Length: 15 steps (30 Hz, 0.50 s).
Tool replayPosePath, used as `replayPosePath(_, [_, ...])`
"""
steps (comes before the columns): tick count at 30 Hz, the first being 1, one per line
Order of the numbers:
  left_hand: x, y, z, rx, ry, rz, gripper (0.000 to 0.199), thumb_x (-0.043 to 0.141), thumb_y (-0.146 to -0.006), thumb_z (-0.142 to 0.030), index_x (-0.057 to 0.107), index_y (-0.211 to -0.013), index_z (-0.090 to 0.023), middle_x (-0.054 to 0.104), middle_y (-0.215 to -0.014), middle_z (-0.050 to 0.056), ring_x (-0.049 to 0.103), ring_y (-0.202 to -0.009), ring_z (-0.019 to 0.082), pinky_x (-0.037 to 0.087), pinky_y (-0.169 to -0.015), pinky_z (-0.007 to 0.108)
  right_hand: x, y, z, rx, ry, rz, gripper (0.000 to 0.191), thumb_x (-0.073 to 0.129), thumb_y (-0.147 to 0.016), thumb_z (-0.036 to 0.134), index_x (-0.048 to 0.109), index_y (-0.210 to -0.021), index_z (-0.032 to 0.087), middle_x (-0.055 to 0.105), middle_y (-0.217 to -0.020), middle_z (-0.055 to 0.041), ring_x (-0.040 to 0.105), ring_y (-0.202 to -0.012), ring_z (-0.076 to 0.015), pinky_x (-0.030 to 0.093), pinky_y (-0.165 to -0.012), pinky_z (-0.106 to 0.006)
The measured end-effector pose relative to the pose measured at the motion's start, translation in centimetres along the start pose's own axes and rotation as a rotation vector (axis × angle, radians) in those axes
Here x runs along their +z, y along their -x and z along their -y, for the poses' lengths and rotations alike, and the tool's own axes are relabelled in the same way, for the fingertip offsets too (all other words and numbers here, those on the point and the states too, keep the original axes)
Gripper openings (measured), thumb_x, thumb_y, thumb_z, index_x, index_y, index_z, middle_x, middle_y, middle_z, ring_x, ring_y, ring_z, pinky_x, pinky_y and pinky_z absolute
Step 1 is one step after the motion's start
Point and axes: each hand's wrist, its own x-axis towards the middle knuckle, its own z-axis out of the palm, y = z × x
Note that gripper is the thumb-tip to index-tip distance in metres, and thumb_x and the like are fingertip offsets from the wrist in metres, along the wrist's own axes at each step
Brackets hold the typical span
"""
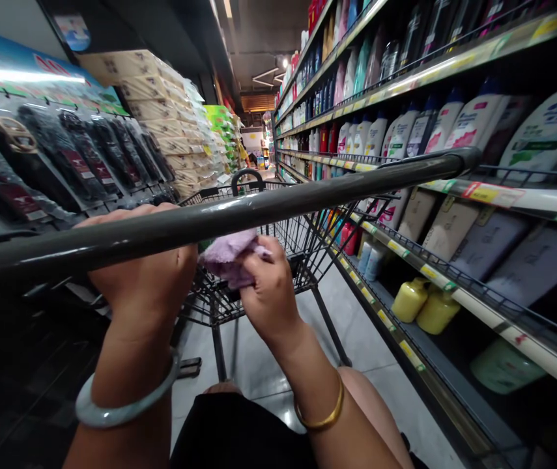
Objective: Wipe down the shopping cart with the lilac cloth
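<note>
A dark grey cart handle [258, 210] crosses the view in front of me, rising toward the right. Behind and under its left part is my left hand [148, 267], with fingertips showing above the bar; a pale bangle circles that wrist. My right hand [271, 286] is closed on a crumpled light purple cloth [229, 254], just below the middle of the handle. A gold bangle is on the right wrist. Beyond both hands stands the black wire cart [283, 244].
Shelves of shampoo bottles [476, 120] line the right side, with yellow bottles [410, 299] low down. Packaged belts [75, 156] hang on the left, before stacked tissue packs [154, 98]. Grey floor tiles [363, 332] show beneath the cart.
</note>
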Motion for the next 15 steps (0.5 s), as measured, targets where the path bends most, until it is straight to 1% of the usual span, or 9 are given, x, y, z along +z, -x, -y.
replayPosePath(2, [0.2,0.0,-0.1,-0.029,0.008,-0.023,0.032,0.038,-0.095,-0.044,0.058,-0.085,-0.021,0.066,-0.092,0.012,0.064,-0.11,0.041,0.041,-0.107,0.06,-0.1,0.0,-0.1,-0.075,0.016,-0.133,0.035,0.057,-0.09,0.005,0.078,-0.11,0.024,0.058,-0.138,-0.012,0.059,-0.123,-0.0263,0.055,-0.112,-0.046])
replayPosePath(3, [0.2,0.0,-0.1,-0.036,0.007,-0.034,0.033,0.037,-0.095,-0.045,0.058,-0.086,-0.021,0.066,-0.093,0.013,0.064,-0.111,0.042,0.04,-0.108,0.061,0.1,0.1,-0.5,-0.087,0.041,-0.146,0.033,0.058,-0.09,0.005,0.078,-0.108,0.023,0.057,-0.139,-0.0129,0.058,-0.123,-0.0272,0.056,-0.11,-0.047])
replayPosePath(5, [0.2,0.0,-0.3,-0.03,0.002,-0.044,0.035,0.038,-0.094,-0.048,0.059,-0.086,-0.021,0.065,-0.093,0.013,0.064,-0.11,0.043,0.041,-0.108,0.062,0.5,0.4,-1.3,-0.079,0.094,-0.066,0.032,0.059,-0.084,0.002,0.079,-0.101,0.02,0.059,-0.136,-0.0146,0.059,-0.119,-0.0286,0.059,-0.104,-0.047])
replayPosePath(7, [0.0,0.0,-0.3,-0.013,0.006,-0.042,0.033,0.04,-0.093,-0.047,0.06,-0.086,-0.022,0.065,-0.09,0.013,0.064,-0.106,0.041,0.041,-0.107,0.06,0.5,0.5,-1.8,-0.075,0.126,0.025,0.031,0.06,-0.079,-0.001,0.078,-0.093,0.019,0.062,-0.131,-0.0141,0.06,-0.117,-0.0284,0.061,-0.102,-0.046])
replayPosePath(8, [-0.1,0.0,-0.3,-0.001,0.015,-0.032,0.031,0.042,-0.093,-0.046,0.061,-0.086,-0.023,0.065,-0.09,0.012,0.064,-0.105,0.041,0.041,-0.107,0.059,0.2,0.4,-1.7,-0.077,0.129,0.021,0.031,0.06,-0.078,-0.002,0.077,-0.093,0.02,0.062,-0.131,-0.0131,0.06,-0.117,-0.0281,0.061,-0.104,-0.046])
replayPosePath(12, [-0.5,0.1,-0.3,0.032,0.02,-0.012,0.028,0.041,-0.093,-0.04,0.065,-0.089,-0.025,0.066,-0.091,0.014,0.063,-0.104,0.041,0.039,-0.106,0.058,-1.7,-0.2,-1.4,-0.079,0.088,-0.217,0.039,0.058,-0.084,0.001,0.076,-0.108,0.026,0.061,-0.135,-0.0095,0.06,-0.127,-0.0263,0.055,-0.116,-0.05])
replayPosePath(13, [-0.6,0.1,-0.3,0.038,0.013,-0.01,0.029,0.04,-0.094,-0.04,0.065,-0.09,-0.025,0.066,-0.092,0.015,0.063,-0.105,0.042,0.039,-0.105,0.058,-2.0,-0.3,-1.7,-0.07,0.074,-0.244,0.04,0.058,-0.084,0.002,0.075,-0.111,0.026,0.062,-0.136,-0.0097,0.06,-0.129,-0.0261,0.054,-0.117,-0.05])
replayPosePath(14, [-0.6,0.1,-0.4,0.041,0.009,-0.008,0.03,0.039,-0.095,-0.041,0.064,-0.09,-0.025,0.066,-0.092,0.015,0.062,-0.106,0.042,0.039,-0.104,0.059,-2.1,-0.3,-2.2,-0.052,0.061,-0.233,0.042,0.058,-0.083,0.002,0.075,-0.113,0.025,0.063,-0.136,-0.0101,0.06,-0.13,-0.0259,0.054,-0.118,-0.048])
replayPosePath(15, [-0.7,0.1,-0.4,0.037,0.009,-0.007,0.031,0.038,-0.095,-0.042,0.064,-0.09,-0.025,0.066,-0.092,0.016,0.062,-0.106,0.043,0.039,-0.103,0.059,-2.1,-0.3,-2.9,-0.02,0.049,-0.185,0.044,0.059,-0.081,0.001,0.074,-0.115,0.024,0.064,-0.135,-0.0107,0.061,-0.131,-0.0258,0.054,-0.118,-0.046])
